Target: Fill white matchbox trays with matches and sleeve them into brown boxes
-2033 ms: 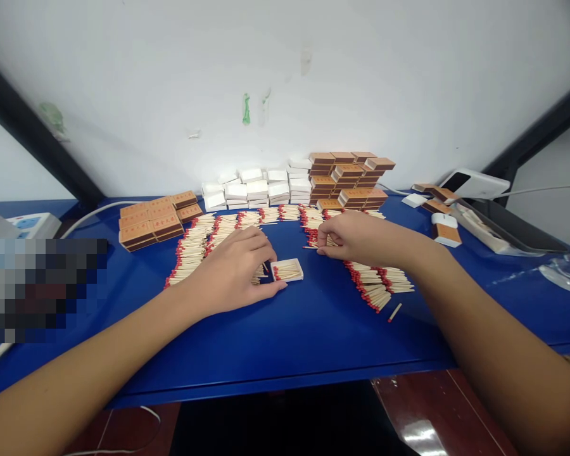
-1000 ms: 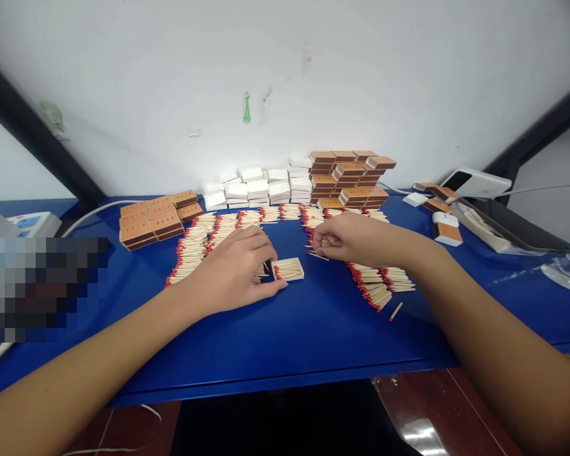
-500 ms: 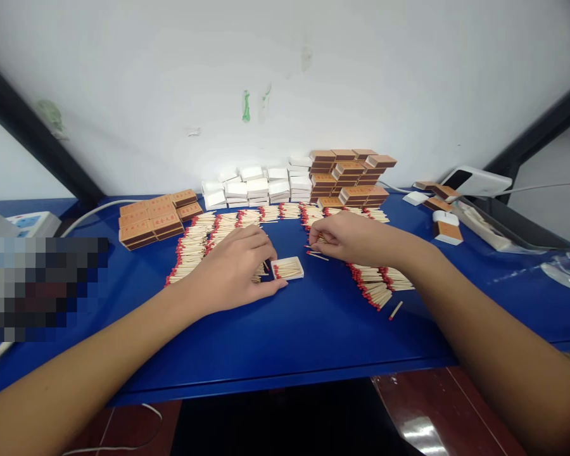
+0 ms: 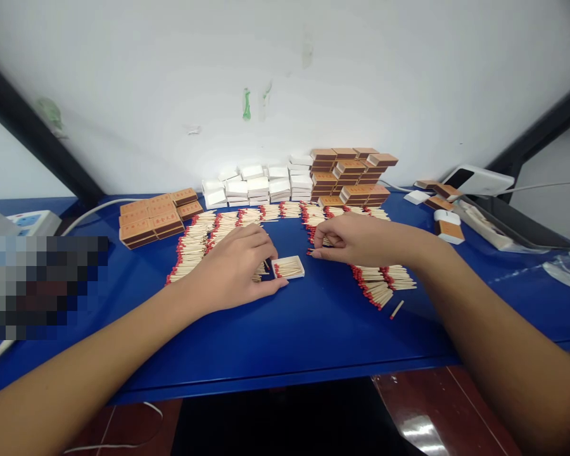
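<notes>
A small white matchbox tray (image 4: 300, 265) lies on the blue table with several red-headed matches (image 4: 289, 269) in it. My left hand (image 4: 240, 263) is curved round the tray's left end, thumb at the near side and fingers at the far side. To the right of the tray, my right hand (image 4: 342, 239) has thumb and forefinger pinched together at the table. Red match heads (image 4: 310, 252) poke out at its fingertips; how many matches it grips is hidden. Rows of loose matches (image 4: 190, 250) spread in an arc around both hands, partly covered by them.
White trays (image 4: 256, 187) and brown matchbox sleeves (image 4: 346, 171) are stacked against the wall. More brown matchboxes (image 4: 152, 218) stand at the left. A single match (image 4: 397, 309) lies at the right. Farther right are a white device (image 4: 479, 180) and an earbud case (image 4: 447, 217).
My right thumb and forefinger have closed on the loose matches that lay beside them, and the hand has shifted slightly. My left hand and the tray have stayed in place.
</notes>
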Demonstrator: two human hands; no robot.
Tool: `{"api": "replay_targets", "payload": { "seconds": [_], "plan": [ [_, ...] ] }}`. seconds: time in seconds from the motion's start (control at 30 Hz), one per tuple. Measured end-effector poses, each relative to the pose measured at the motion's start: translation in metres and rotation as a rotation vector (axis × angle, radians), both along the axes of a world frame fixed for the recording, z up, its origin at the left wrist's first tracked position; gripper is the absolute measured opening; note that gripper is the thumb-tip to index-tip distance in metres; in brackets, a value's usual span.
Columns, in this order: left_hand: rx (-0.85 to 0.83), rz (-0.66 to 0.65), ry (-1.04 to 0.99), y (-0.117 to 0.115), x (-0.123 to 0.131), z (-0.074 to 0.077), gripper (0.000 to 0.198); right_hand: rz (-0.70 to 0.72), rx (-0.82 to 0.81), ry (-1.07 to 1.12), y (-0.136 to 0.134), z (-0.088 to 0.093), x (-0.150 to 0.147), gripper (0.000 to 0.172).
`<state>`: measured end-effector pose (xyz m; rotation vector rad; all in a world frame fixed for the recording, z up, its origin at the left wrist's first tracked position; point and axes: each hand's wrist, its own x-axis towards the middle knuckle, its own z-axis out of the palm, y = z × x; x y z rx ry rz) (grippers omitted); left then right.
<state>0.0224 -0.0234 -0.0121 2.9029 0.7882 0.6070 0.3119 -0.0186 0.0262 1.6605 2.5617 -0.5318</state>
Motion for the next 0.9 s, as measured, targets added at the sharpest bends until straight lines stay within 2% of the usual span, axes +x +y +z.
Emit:
{"api": "replay_targets", "payload": {
  "seconds": [0.2, 0.4, 0.73, 0.9],
  "plan": [
    [0.003, 0.003, 0.011, 0.0, -0.001, -0.001, 0.029, -0.005, -0.026, -0.052, -0.007, 0.007, -0.014, 0.026],
    [0.016, -0.005, 0.008, 0.001, -0.001, -0.002, 0.031, 0.031, 0.05, -0.082, -0.008, 0.0, -0.016, 0.017],
    [0.02, -0.008, 0.007, 0.002, -0.002, -0.002, 0.032, 0.056, 0.075, -0.068, -0.006, -0.008, -0.018, 0.015],
    [0.02, 0.0, 0.011, 0.001, -0.001, -0.002, 0.03, 0.05, 0.092, -0.036, -0.008, -0.002, -0.019, 0.017]
  ]
}}
